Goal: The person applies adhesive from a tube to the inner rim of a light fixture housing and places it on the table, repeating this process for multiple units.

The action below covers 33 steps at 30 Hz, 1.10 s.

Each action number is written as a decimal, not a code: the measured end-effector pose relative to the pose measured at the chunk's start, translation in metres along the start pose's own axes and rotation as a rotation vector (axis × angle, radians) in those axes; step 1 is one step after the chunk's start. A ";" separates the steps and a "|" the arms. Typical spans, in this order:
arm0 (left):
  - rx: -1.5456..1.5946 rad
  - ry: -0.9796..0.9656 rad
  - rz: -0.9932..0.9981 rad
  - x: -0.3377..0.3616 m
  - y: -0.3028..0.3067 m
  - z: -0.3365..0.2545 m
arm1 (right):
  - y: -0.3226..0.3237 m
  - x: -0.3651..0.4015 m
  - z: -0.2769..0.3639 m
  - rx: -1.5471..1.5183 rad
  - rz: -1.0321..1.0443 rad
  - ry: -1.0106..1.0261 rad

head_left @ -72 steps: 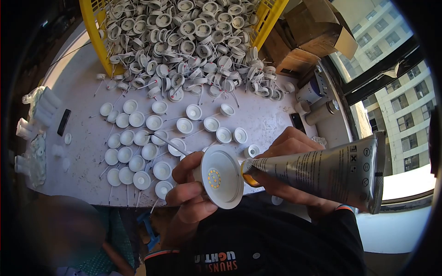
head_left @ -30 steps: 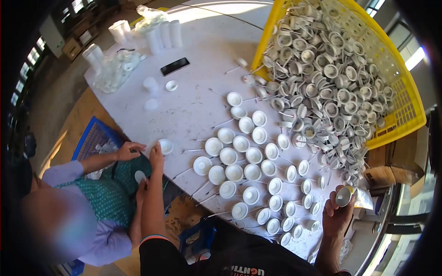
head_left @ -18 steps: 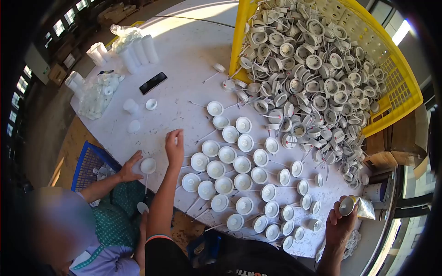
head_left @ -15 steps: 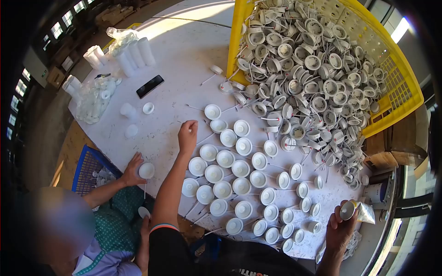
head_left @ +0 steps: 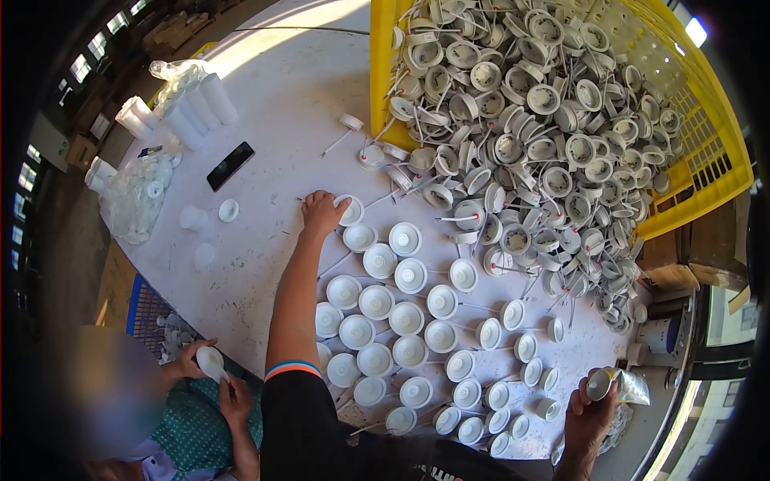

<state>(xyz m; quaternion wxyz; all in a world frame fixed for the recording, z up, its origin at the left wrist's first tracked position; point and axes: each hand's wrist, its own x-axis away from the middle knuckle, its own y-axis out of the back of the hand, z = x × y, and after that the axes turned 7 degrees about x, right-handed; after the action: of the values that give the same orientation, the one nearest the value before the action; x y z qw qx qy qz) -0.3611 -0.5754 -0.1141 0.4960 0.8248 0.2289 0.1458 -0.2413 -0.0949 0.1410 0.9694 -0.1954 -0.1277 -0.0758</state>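
My left hand (head_left: 323, 213) reaches over the table, its fingers curled at the left edge of a white round lamp housing (head_left: 350, 209) at the far end of the laid-out group. Its wire passes under my fingers, partly hidden. Nearer me, more white lamp housings (head_left: 406, 318) lie in loose rows, dish side up, with thin wires running out. At the right, my right hand (head_left: 589, 409) is closed on a pale, round, cup-shaped piece (head_left: 599, 385). A silver foil pouch (head_left: 634, 388) sticks out behind that piece, beside my fingers.
A yellow crate (head_left: 702, 188) spills a heap of wired housings (head_left: 553, 152) onto the table. A phone (head_left: 230, 166), stacked white cups (head_left: 196, 108) and a plastic bag (head_left: 138, 204) lie left. Another person's hands (head_left: 233, 397) hold a white piece near a blue basket (head_left: 148, 309).
My left hand has moved forward to the farthest housing. My right hand keeps its hold. The other person has drawn the white piece back from the table and has both hands at it.
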 end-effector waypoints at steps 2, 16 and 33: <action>0.020 -0.030 -0.023 0.000 -0.005 0.004 | 0.000 -0.002 -0.002 0.005 -0.001 0.001; 0.348 0.115 -0.119 0.018 0.054 -0.004 | 0.009 0.014 0.006 0.002 0.051 0.033; 2.007 0.360 0.809 0.351 0.136 -0.284 | 0.097 0.079 0.057 -0.065 0.221 0.048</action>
<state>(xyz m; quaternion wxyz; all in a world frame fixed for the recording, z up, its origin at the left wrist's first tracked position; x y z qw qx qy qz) -0.1625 -0.2334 0.1436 -0.5265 0.8340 0.0250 0.1633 -0.1594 0.0088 0.1790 0.9677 -0.2380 -0.0796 0.0230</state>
